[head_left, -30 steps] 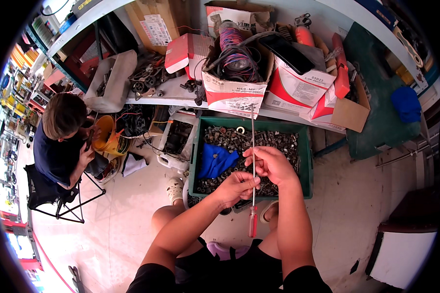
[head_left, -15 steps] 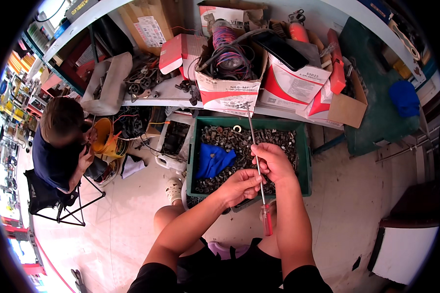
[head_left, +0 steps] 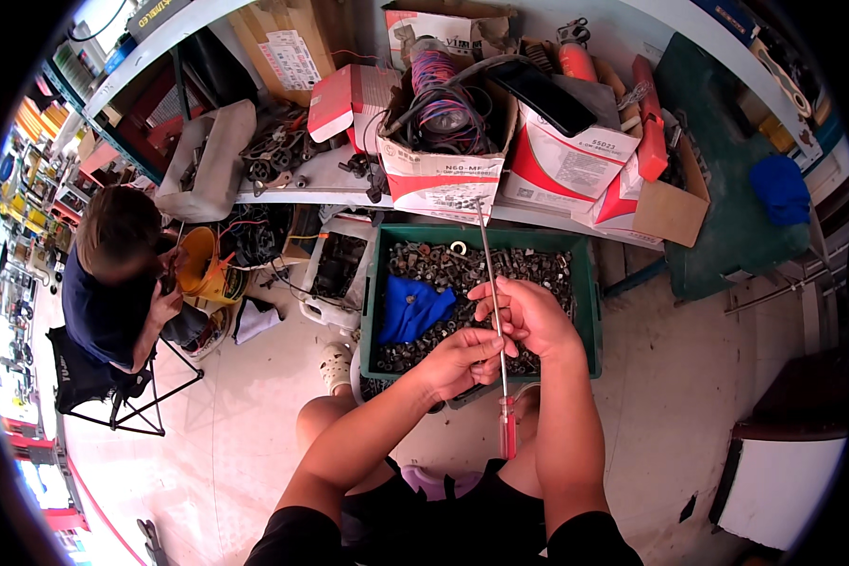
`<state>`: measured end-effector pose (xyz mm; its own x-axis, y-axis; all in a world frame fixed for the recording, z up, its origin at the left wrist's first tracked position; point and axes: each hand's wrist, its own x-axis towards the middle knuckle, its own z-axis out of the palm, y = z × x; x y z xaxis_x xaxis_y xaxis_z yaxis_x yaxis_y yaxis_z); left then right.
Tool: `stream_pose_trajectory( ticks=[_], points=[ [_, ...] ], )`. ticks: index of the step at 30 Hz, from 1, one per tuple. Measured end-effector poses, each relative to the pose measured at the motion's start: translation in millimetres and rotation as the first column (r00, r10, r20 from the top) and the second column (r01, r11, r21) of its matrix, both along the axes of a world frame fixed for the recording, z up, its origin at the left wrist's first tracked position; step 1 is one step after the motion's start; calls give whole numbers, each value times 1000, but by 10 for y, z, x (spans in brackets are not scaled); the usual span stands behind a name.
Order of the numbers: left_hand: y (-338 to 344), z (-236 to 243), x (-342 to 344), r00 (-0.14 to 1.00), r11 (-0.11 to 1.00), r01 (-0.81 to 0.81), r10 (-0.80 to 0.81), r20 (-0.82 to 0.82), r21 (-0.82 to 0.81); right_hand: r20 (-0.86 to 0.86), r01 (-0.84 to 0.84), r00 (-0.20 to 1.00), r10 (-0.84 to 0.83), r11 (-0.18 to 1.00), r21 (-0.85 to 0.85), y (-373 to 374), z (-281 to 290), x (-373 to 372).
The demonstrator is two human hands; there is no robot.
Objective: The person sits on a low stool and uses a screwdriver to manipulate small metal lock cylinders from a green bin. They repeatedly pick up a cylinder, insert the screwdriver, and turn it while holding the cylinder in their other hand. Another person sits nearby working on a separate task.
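A long thin screwdriver [head_left: 490, 255] with a clear red handle [head_left: 508, 429] slants over a green bin [head_left: 590, 325]. Its handle points toward me, and the far tip of the shaft reaches up in front of a cardboard box. My left hand [head_left: 464, 361] pinches the shaft a little above the handle. Higher up, my right hand [head_left: 533, 316] curls loosely about the shaft, its fingertips reaching past it on the left. Beneath both hands, the bin holds a heap of small dark metal nuts and bolts [head_left: 528, 266]. A blue cloth or glove [head_left: 415, 309] lies on the heap at the left.
Beyond the bin, a shelf [head_left: 349, 195] carries opened boxes, a box of wire spools [head_left: 443, 174] and a black phone-like slab [head_left: 542, 97]. To the left, a seated person [head_left: 113, 274] works by a yellow bucket [head_left: 198, 264]. A green table [head_left: 726, 226] stands at right.
My right hand's fingers have loosened and spread somewhat along the shaft. The screwdriver's handle has swung slightly left. My left hand keeps its pinch in nearly the same place.
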<state>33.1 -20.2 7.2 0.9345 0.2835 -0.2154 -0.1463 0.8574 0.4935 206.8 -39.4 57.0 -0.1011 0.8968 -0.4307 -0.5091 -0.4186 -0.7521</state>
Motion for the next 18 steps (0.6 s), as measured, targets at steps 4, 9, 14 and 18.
stream_pose_trajectory(
  ticks=[4,9,14,18],
  points=[
    [-3,9,9,1000,1000,18,-17,11,-14,12,-33,999,32,997,69,2,-169,84],
    [-12,-6,3,992,1000,21,-19,-123,17,90,26,995,-31,998,49,12,-222,-4],
    [-36,-41,5,978,998,-30,40,-203,54,117,99,988,-100,995,10,48,-293,-75],
    [-4,-78,-1,961,992,-63,89,-260,107,119,133,984,-133,991,6,55,-304,-100]
  ],
)
